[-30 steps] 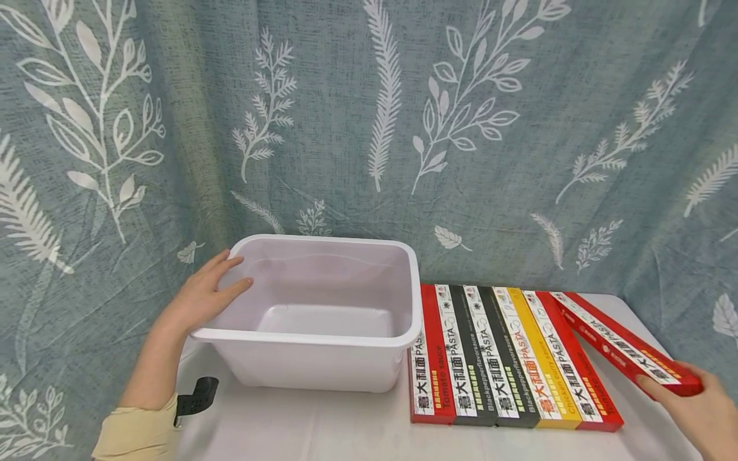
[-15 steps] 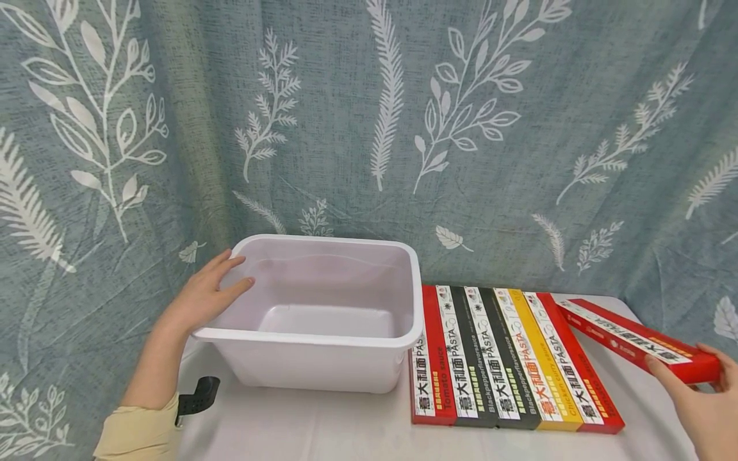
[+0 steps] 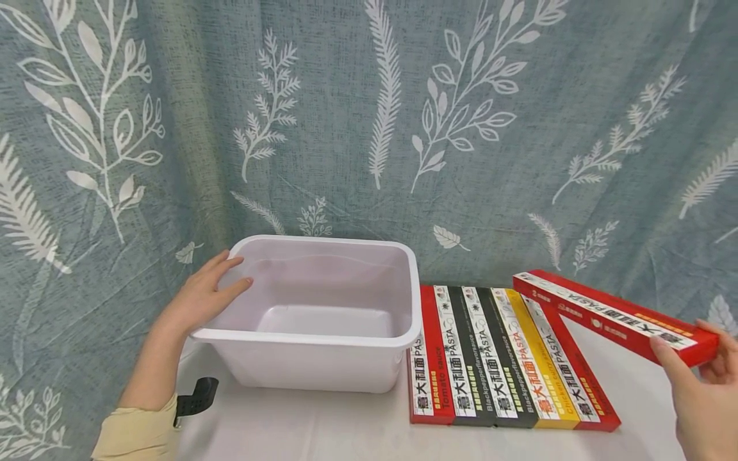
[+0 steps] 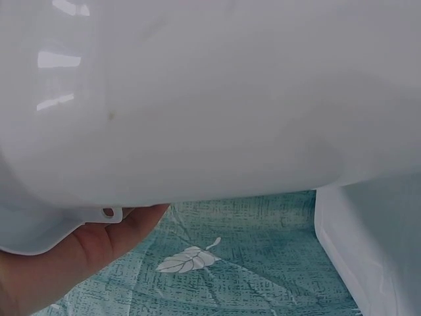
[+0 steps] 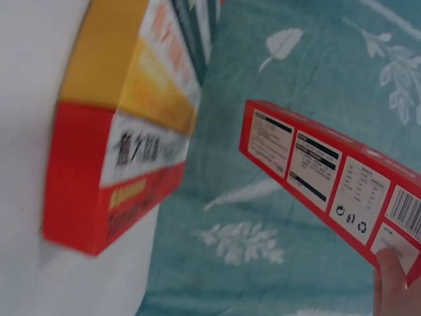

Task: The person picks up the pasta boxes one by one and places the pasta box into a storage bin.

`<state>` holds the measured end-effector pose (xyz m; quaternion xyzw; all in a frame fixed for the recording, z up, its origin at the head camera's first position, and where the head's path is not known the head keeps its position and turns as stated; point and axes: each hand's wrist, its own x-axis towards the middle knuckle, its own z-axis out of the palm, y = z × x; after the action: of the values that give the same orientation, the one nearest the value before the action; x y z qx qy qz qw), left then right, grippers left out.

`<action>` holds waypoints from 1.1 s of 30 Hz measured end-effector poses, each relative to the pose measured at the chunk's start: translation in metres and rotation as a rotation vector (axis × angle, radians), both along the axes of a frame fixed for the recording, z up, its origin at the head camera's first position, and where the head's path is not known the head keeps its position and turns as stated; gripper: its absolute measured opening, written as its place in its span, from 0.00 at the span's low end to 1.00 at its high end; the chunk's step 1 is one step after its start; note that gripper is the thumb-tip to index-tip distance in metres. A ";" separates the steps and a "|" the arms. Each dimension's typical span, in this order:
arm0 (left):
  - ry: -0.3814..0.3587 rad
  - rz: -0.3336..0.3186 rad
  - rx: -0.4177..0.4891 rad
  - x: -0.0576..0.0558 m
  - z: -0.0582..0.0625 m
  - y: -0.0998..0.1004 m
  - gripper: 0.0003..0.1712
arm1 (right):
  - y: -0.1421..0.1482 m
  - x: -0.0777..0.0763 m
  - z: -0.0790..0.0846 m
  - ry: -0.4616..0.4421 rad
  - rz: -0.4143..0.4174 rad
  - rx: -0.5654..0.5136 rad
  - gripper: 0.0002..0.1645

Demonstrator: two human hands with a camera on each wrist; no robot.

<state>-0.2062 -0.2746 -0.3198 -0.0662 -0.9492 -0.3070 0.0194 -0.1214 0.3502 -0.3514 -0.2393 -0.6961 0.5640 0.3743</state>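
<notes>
My left hand [image 3: 202,294] rests on the left rim of a white plastic tub [image 3: 305,362], fingers and thumb extended over the edge. In the left wrist view the tub's outer wall [image 4: 210,118] fills most of the frame, with part of the hand [image 4: 85,253] against the rim. At the right, my right hand [image 3: 703,397] grips the near end of a red pasta box [image 3: 611,317], thumb on the near side. The box is raised and tilted, its far end over the row. Its printed back [image 5: 322,178] shows in the right wrist view.
Several pasta boxes lie side by side right of the tub: a red box [image 3: 444,384], black boxes [image 3: 481,390], a yellow box [image 3: 562,397] and another red box [image 3: 602,403]. A patterned curtain [image 3: 346,128] hangs behind the white table [image 3: 323,422].
My right hand has lifted the red pasta box off the table, and its far end has swung up and left over the row. My left hand stays on the tub's rim.
</notes>
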 end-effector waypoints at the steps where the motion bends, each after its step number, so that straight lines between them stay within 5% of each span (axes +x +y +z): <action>1: 0.000 -0.001 0.002 0.000 0.000 0.000 0.43 | -0.004 0.000 0.001 0.039 0.033 -0.031 0.35; 8: 0.001 -0.002 0.007 0.001 0.000 -0.001 0.43 | -0.035 -0.006 0.012 0.329 0.234 -0.298 0.31; 21: 0.017 -0.009 0.007 0.001 0.000 -0.001 0.42 | -0.095 -0.009 0.035 0.372 0.487 -0.338 0.30; 33: 0.004 -0.009 0.017 -0.001 0.001 -0.003 0.43 | -0.133 -0.027 0.041 0.328 0.726 -0.159 0.32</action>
<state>-0.2070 -0.2771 -0.3192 -0.0709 -0.9462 -0.3149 0.0203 -0.1485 0.2168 -0.3107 0.0872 -0.6206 0.7423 0.2371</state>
